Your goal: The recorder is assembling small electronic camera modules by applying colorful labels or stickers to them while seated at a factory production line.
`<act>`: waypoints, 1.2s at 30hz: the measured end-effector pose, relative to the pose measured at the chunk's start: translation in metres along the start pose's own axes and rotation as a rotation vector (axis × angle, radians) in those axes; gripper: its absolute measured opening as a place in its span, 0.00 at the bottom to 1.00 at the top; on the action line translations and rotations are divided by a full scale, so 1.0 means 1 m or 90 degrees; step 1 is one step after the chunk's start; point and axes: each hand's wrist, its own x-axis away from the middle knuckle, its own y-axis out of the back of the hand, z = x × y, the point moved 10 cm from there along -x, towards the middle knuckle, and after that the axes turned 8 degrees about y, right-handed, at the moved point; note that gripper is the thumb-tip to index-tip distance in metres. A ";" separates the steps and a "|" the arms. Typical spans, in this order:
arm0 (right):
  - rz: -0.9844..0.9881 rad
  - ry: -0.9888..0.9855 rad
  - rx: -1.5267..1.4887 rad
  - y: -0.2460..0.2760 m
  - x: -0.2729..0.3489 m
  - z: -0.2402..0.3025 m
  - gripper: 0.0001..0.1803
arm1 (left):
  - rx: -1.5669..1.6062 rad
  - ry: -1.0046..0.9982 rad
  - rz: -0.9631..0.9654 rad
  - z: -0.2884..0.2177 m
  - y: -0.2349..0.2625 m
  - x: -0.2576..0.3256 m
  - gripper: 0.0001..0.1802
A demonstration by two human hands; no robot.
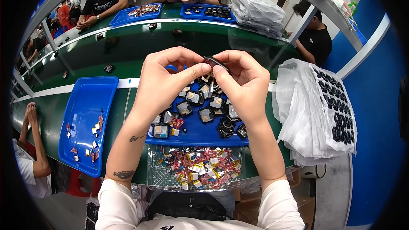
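Both my hands are raised over the blue tray, fingertips meeting at a small black watch case (218, 64) with a bit of red inside. My left hand (167, 71) pinches its left side with thumb and forefinger. From the right, my right hand (243, 76) grips it with the thumb in front. Under them the blue tray (198, 139) holds several black watch cases (206, 115) with silvery insides, partly hidden by my hands. Closer to me, a clear plastic tray (154, 179) carries a heap of small red, white and yellow electronic parts (208, 168).
A long blue tray (76, 115) with a few parts lies left. Bagged sheets of black pieces (315, 110) are stacked right. Beyond runs a green conveyor (136, 51) with scattered pieces. Several people sit around it, near more blue trays (117, 19) and a wrapped stack (257, 12).
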 end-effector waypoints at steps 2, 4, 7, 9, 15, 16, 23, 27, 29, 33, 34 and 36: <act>0.020 -0.014 0.004 0.002 -0.002 -0.002 0.11 | -0.102 -0.031 0.005 0.002 0.002 -0.006 0.11; 0.038 -0.022 0.010 0.004 -0.004 -0.002 0.12 | 0.093 0.073 0.047 0.024 0.002 -0.017 0.10; 0.030 0.015 0.098 0.016 -0.009 0.005 0.16 | 0.016 0.137 -0.098 0.053 0.032 -0.045 0.12; 0.017 0.033 0.107 0.022 -0.013 0.015 0.15 | -0.068 0.166 -0.150 0.088 0.052 -0.076 0.13; 0.040 0.057 0.166 0.028 -0.013 0.025 0.12 | -0.452 0.295 -0.061 0.200 0.032 -0.130 0.12; 0.048 0.065 0.177 0.027 -0.013 0.027 0.11 | -0.454 0.300 -0.062 0.203 0.028 -0.130 0.12; 0.059 0.086 0.187 0.027 -0.014 0.026 0.09 | -0.536 0.181 -0.008 0.169 0.015 -0.112 0.14; 0.042 0.127 0.156 0.026 -0.013 0.033 0.05 | -0.479 0.073 0.081 0.092 -0.004 -0.045 0.18; 0.051 0.124 0.142 0.021 -0.011 0.027 0.05 | -0.387 0.045 0.196 0.060 -0.022 0.013 0.12; 0.071 0.085 0.159 0.010 -0.008 0.031 0.05 | -0.383 -0.047 0.307 0.033 -0.035 0.107 0.08; 0.081 0.097 0.194 0.009 -0.008 0.031 0.04 | -0.393 -0.033 0.316 0.037 -0.034 0.120 0.07; 0.104 0.119 0.257 0.004 -0.006 0.032 0.08 | -0.442 -0.014 0.282 0.047 -0.026 0.138 0.08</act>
